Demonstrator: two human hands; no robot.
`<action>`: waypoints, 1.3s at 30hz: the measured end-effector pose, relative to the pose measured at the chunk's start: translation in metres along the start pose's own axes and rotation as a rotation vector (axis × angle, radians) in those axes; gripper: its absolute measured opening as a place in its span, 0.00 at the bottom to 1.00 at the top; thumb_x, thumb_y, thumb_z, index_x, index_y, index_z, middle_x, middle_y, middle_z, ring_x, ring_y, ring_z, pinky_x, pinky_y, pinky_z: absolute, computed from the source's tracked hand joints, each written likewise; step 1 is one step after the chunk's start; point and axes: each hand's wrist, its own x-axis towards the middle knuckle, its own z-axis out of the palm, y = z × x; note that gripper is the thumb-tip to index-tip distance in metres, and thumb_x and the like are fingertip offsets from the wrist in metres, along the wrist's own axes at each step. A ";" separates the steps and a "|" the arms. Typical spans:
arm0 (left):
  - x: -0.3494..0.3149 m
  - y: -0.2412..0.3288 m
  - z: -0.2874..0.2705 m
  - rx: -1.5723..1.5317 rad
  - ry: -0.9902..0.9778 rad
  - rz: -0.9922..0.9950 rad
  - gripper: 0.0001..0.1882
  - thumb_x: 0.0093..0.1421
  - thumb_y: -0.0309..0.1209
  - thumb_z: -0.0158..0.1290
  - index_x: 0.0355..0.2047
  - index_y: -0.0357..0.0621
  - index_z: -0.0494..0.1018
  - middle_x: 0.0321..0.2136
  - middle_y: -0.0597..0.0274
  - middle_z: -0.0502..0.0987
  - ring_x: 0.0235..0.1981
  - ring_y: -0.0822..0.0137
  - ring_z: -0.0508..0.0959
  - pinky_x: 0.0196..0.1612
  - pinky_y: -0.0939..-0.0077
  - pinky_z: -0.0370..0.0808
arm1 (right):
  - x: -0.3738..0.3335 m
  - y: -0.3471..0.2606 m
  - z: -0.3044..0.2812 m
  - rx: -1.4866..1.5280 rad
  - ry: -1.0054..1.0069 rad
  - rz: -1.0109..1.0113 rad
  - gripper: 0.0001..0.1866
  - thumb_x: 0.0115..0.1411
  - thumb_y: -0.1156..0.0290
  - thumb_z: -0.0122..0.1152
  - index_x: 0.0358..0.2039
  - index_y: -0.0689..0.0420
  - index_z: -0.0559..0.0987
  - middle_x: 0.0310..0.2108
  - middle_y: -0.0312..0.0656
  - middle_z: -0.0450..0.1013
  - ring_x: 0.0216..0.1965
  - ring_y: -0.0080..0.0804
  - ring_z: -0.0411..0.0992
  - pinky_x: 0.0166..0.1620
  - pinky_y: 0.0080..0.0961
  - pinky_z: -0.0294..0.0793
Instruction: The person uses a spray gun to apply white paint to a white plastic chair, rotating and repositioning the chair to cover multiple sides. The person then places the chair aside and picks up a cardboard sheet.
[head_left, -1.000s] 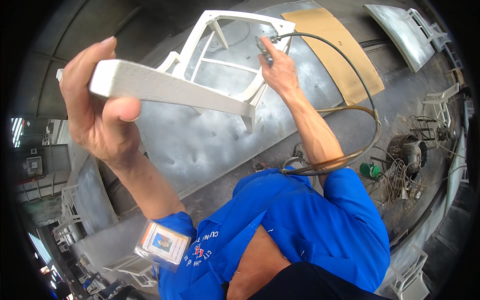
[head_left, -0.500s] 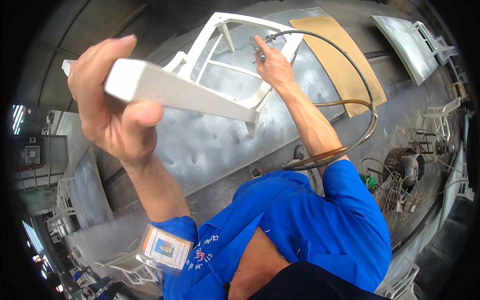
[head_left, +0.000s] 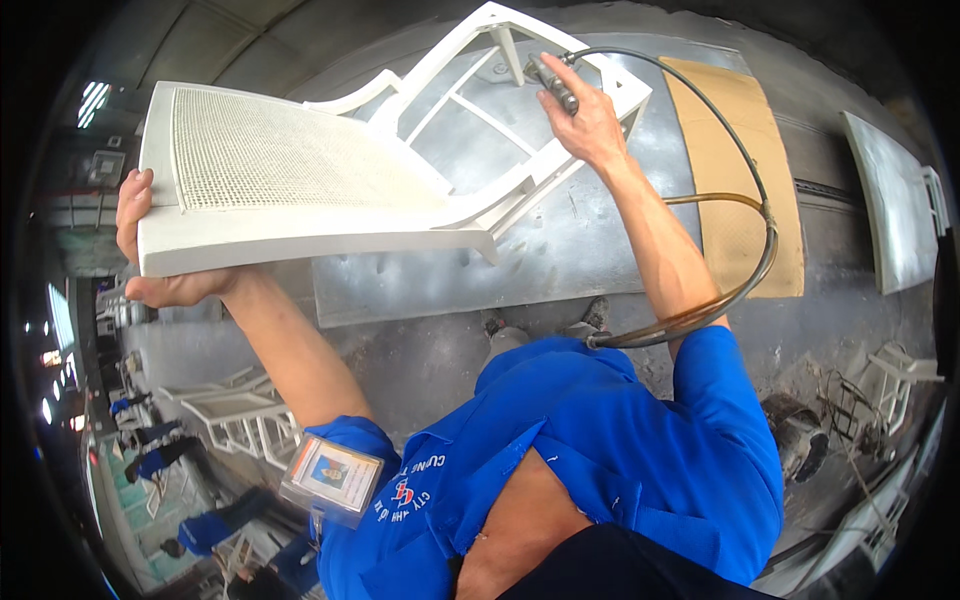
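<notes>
A white chair frame [head_left: 405, 208] is tilted in front of me, its woven back panel [head_left: 285, 150] facing up toward me. My left hand [head_left: 195, 288] grips the end of the backrest, with the thumb below and the fingers round the edge. On the far side, near the chair's open seat frame, my right hand [head_left: 594, 130] is closed round a small metal spray gun [head_left: 553, 84]. A dark hose [head_left: 769, 225] runs from the gun and loops beside my right forearm. The gun's nozzle end is hard to make out.
Beneath the chair lies a grey metal sheet [head_left: 400, 295], with brown cardboard [head_left: 755, 240] at its right. Another pale panel [head_left: 895, 205] stands farther right. More white chairs [head_left: 240, 412] are at lower left, where people in blue work. A round drum [head_left: 797, 438] sits at right.
The chair has turned from nearly edge-on, so its woven back now shows. My left hand has moved left and down with the backrest; my right hand, holding the spray gun, has shifted right.
</notes>
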 end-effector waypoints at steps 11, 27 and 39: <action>0.010 0.008 -0.023 -0.043 -0.012 -0.198 0.44 0.70 0.66 0.24 0.40 0.41 0.80 0.47 0.48 0.79 0.61 0.51 0.72 0.71 0.41 0.62 | -0.004 0.014 0.018 0.197 -0.393 0.221 0.27 0.67 0.59 0.62 0.66 0.37 0.73 0.53 0.52 0.79 0.54 0.55 0.78 0.60 0.42 0.77; 0.013 0.004 -0.023 0.076 -0.032 -0.145 0.42 0.69 0.63 0.24 0.38 0.40 0.79 0.45 0.49 0.80 0.59 0.51 0.72 0.70 0.41 0.60 | 0.027 0.037 -0.007 0.151 -0.124 0.181 0.27 0.65 0.63 0.64 0.65 0.40 0.74 0.44 0.54 0.82 0.47 0.52 0.81 0.52 0.41 0.79; 0.013 0.012 -0.009 0.104 -0.041 -0.073 0.42 0.71 0.59 0.21 0.40 0.37 0.79 0.43 0.47 0.80 0.58 0.50 0.74 0.70 0.42 0.61 | 0.019 0.025 -0.028 0.103 -0.185 0.188 0.27 0.64 0.62 0.65 0.65 0.38 0.74 0.48 0.54 0.81 0.49 0.56 0.80 0.53 0.42 0.78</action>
